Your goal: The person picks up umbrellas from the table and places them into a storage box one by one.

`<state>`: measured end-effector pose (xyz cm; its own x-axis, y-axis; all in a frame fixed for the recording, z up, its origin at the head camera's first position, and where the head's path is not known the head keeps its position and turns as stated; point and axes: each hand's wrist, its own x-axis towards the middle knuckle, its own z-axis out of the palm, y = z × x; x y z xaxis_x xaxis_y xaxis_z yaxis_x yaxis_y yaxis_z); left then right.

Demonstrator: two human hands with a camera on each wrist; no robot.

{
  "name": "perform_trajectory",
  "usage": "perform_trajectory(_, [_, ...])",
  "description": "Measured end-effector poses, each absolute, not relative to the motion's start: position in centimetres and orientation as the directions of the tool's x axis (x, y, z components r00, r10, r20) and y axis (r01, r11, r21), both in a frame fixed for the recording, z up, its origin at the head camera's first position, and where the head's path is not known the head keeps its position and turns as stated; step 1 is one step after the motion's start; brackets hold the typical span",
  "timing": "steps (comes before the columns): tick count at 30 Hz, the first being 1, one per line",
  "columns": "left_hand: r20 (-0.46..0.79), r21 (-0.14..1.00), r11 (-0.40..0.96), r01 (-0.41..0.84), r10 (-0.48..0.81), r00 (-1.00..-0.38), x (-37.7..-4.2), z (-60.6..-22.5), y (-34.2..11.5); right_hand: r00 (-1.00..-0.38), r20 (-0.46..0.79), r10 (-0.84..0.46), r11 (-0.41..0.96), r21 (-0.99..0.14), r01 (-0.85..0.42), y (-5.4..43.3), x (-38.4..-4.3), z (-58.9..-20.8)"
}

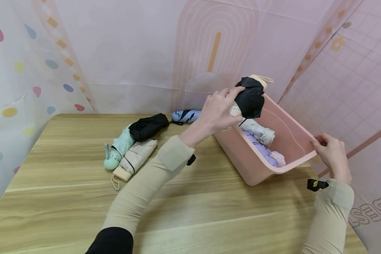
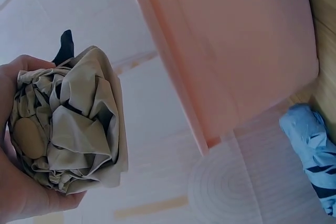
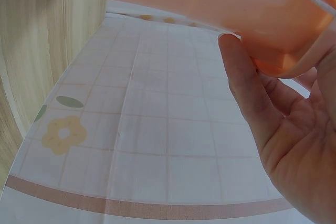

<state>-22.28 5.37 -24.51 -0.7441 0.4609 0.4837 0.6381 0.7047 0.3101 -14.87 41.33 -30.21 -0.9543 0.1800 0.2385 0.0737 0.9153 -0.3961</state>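
My left hand (image 1: 220, 109) grips a folded black umbrella (image 1: 251, 98) with a cream end and a strap loop, holding it above the left rim of a pink bin (image 1: 231, 151). In the left wrist view, the beige gathered end of this umbrella (image 2: 84, 124) shows between thumb and fingers. My right hand (image 1: 333, 155) pinches the bin's rim at its near right corner; the right wrist view shows the thumb against the outer wall. Inside the bin lie a white folded umbrella (image 1: 258, 132) and a purple one (image 1: 261, 150), partly hidden by the wall.
On the left of the wooden table (image 1: 66, 204) lie a mint umbrella (image 1: 122, 144), a black one (image 1: 149, 127) and a beige one (image 1: 138, 155), close together. A blue umbrella (image 1: 187, 115) lies behind my left wrist. Printed cloth (image 1: 130, 53) hangs behind the table.
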Motion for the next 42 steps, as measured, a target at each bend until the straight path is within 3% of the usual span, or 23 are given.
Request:
perform_trajectory(16, [0.343, 0.173, 0.687, 0.706, 0.63, -0.697, -22.7, -25.6, 10.8, -0.952, 0.252, 0.171, 0.921, -0.383, 0.064, 41.4, -15.2, -30.3])
perform_trajectory(27, [0.332, 0.14, 0.67, 0.729, 0.662, -0.672, -22.7, -27.2, 13.0, -0.951, 0.259, 0.167, 0.92, -0.387, 0.057, 41.3, -15.1, -30.2])
perform_trajectory(36, [0.308, 0.014, 0.674, 0.739, 0.7, -0.644, -22.7, -27.8, 14.4, -0.951, 0.265, 0.157, 0.92, -0.389, 0.043, 41.4, -15.0, -30.1])
perform_trajectory(42, [0.305, 0.037, 0.614, 0.788, 0.744, -0.594, -23.1, -28.1, 14.7, -0.946, 0.283, 0.157, 0.924, -0.382, 0.039, 41.4, -15.1, -30.1])
